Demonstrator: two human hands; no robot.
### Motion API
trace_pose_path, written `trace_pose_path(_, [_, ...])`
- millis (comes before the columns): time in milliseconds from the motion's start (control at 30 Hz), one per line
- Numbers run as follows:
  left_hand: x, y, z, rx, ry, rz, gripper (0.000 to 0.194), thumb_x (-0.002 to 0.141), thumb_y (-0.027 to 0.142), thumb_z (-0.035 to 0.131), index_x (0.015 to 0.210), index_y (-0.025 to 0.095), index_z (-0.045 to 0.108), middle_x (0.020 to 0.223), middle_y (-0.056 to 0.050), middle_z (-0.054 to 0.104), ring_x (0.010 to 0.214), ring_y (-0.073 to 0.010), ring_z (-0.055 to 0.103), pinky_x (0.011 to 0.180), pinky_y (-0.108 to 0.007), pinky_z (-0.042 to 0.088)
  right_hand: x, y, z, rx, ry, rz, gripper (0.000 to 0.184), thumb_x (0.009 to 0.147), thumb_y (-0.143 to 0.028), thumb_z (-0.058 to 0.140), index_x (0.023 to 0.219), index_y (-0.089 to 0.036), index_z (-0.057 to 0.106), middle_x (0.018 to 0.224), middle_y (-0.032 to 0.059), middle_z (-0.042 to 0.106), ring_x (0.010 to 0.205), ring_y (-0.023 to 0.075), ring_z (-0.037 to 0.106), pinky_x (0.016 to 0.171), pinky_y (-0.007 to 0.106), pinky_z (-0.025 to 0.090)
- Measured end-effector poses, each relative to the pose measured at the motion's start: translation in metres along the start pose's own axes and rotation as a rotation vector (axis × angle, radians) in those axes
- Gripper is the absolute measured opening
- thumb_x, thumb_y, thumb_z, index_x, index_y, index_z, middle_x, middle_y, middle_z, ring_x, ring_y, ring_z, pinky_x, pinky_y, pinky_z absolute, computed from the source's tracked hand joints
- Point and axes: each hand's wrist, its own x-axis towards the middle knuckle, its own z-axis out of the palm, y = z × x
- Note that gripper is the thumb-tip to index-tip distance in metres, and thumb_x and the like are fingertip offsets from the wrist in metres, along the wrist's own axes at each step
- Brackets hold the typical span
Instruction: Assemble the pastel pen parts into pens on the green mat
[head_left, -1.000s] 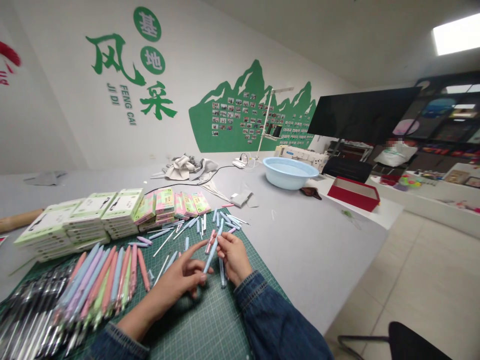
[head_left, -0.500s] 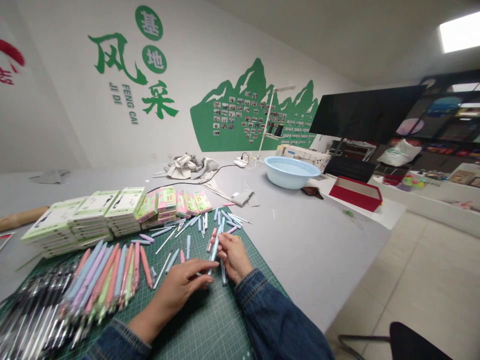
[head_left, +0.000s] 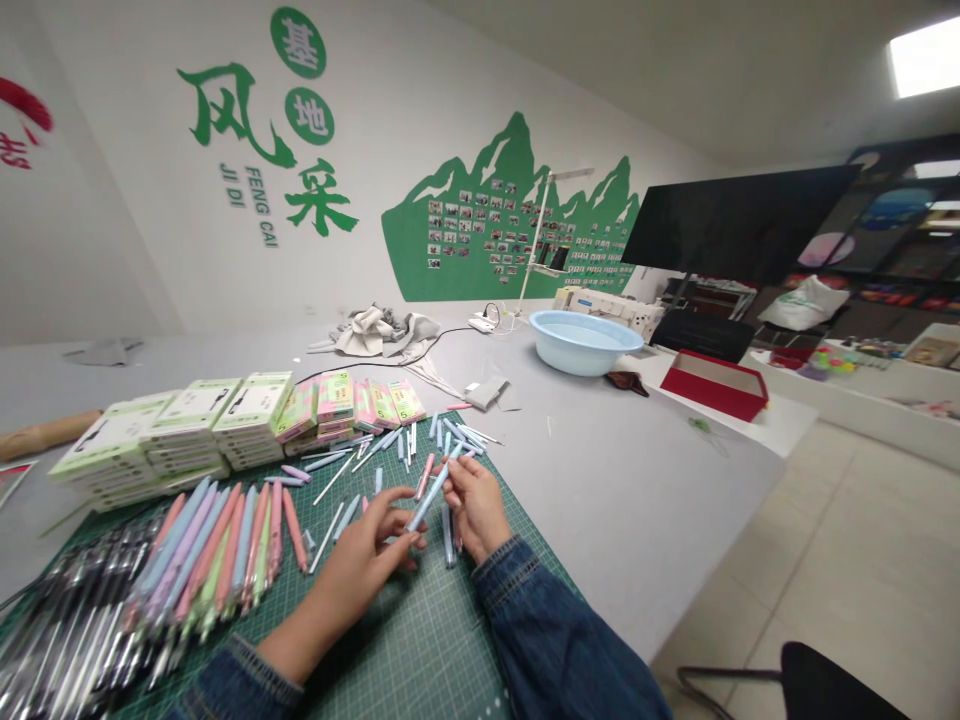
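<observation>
A light blue pen (head_left: 433, 494) slants between my two hands above the green cutting mat (head_left: 390, 630). The fingers of my right hand (head_left: 474, 500) pinch its upper end. Around its lower end curl the thumb and fingers of my left hand (head_left: 379, 545). Just left of the upper part lies a pink pen piece (head_left: 424, 476). Beneath my right hand, a blue pen piece (head_left: 448, 535) rests on the mat. Several blue pen parts (head_left: 457, 435) are scattered beyond my fingers.
Colourful pens (head_left: 217, 550) lie in a row at left, beside a blurred heap of black-and-clear pens (head_left: 67, 620). White boxes (head_left: 251, 410) and pink-green packets (head_left: 335, 397) are stacked behind. Farther off stand a blue basin (head_left: 585, 345) and a red box (head_left: 712, 385).
The pen has tilted further over to the right, its lower end shifting left. My left fingers have lifted and curled about that end; my right hand has stayed nearly in place.
</observation>
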Motion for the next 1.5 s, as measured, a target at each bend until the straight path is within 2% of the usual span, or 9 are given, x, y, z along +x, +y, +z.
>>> trace_pose_path(200, [0.001,-0.002,0.001,0.118,0.084,-0.075,0.025,0.082,0.043,0.053,0.088,0.020,0.062,0.057,0.001,0.060,0.040,-0.0119,0.050,0.040,-0.021,0.038,-0.010,0.002,0.011,-0.118,-0.079,-0.043,0.024,0.070,-0.032,0.071,0.085,-0.014,0.066,0.072,0.0036,0.065,0.050,0.0071,0.044,0.044,0.020,0.028])
trace_pose_path(300, [0.005,0.001,-0.004,0.022,0.085,-0.135,0.031,0.082,0.047,0.051,0.086,0.019,0.063,0.063,-0.002,0.063,0.048,-0.0146,0.055,0.041,-0.022,0.039,-0.016,0.003,0.015,-0.171,-0.199,0.071,0.028,0.071,-0.036,0.071,0.083,-0.012,0.068,0.069,0.0042,0.064,0.054,0.0088,0.048,0.049,0.021,0.031])
trace_pose_path(433, [0.012,0.008,-0.020,-0.138,0.271,-0.138,0.039,0.076,0.049,0.059,0.098,0.017,0.066,0.079,-0.004,0.066,0.062,-0.0145,0.057,0.049,-0.022,0.043,-0.024,0.003,0.020,-0.259,-0.343,0.119,0.029,0.075,-0.041,0.067,0.081,-0.013,0.069,0.067,0.0024,0.063,0.061,0.0097,0.052,0.058,0.021,0.036])
trace_pose_path(633, [0.012,0.016,-0.031,-0.526,0.187,-0.170,0.038,0.077,0.046,0.062,0.098,0.014,0.064,0.052,0.005,0.049,0.045,-0.0070,0.045,0.042,-0.017,0.030,-0.036,0.008,0.025,-0.262,-0.603,0.381,0.035,0.077,-0.045,0.065,0.084,-0.011,0.066,0.067,0.0029,0.062,0.062,0.0127,0.060,0.058,0.022,0.040])
trace_pose_path(900, [0.014,0.015,-0.019,-0.476,0.336,-0.181,0.036,0.068,0.048,0.070,0.070,0.013,0.060,0.043,0.009,0.034,0.036,-0.0023,0.026,0.036,-0.016,0.015,-0.038,0.020,0.029,-0.308,-0.406,0.201,0.039,0.056,-0.035,0.083,0.064,-0.016,0.049,0.061,-0.0019,0.063,0.057,0.0124,0.062,0.054,0.020,0.039])
trace_pose_path(1100, [0.014,0.011,-0.026,-0.555,0.348,-0.159,0.034,0.068,0.045,0.071,0.075,0.013,0.061,0.044,0.010,0.034,0.037,-0.0016,0.026,0.036,-0.014,0.016,-0.040,0.013,0.030,-0.201,-0.591,0.454,0.043,0.077,-0.055,0.060,0.083,-0.013,0.059,0.061,0.0030,0.064,0.053,0.0141,0.062,0.054,0.025,0.046])
trace_pose_path(1300, [0.014,0.017,-0.027,-0.570,0.392,-0.122,0.033,0.066,0.040,0.074,0.068,0.015,0.053,0.045,0.011,0.034,0.037,-0.0016,0.027,0.035,-0.014,0.016,-0.038,0.014,0.029,-0.190,-0.374,0.319,0.037,0.060,-0.037,0.081,0.075,-0.015,0.056,0.063,-0.0002,0.065,0.055,0.0120,0.061,0.056,0.023,0.046])
trace_pose_path(1400, [0.014,0.017,-0.026,-0.586,0.412,-0.122,0.033,0.067,0.038,0.074,0.067,0.016,0.049,0.047,0.011,0.035,0.038,-0.0014,0.028,0.036,-0.013,0.020,-0.038,0.015,0.029,-0.199,-0.449,0.422,0.040,0.073,-0.051,0.066,0.083,-0.013,0.060,0.063,0.0023,0.064,0.054,0.0120,0.060,0.055,0.024,0.045])
trace_pose_path(1500, [0.014,0.016,-0.024,-0.583,0.413,-0.130,0.033,0.067,0.038,0.073,0.066,0.017,0.048,0.046,0.011,0.034,0.037,-0.0018,0.028,0.036,-0.014,0.020,-0.037,0.018,0.028,-0.231,-0.457,0.352,0.035,0.068,-0.043,0.074,0.078,-0.013,0.061,0.064,0.0017,0.064,0.054,0.0102,0.058,0.055,0.022,0.043])
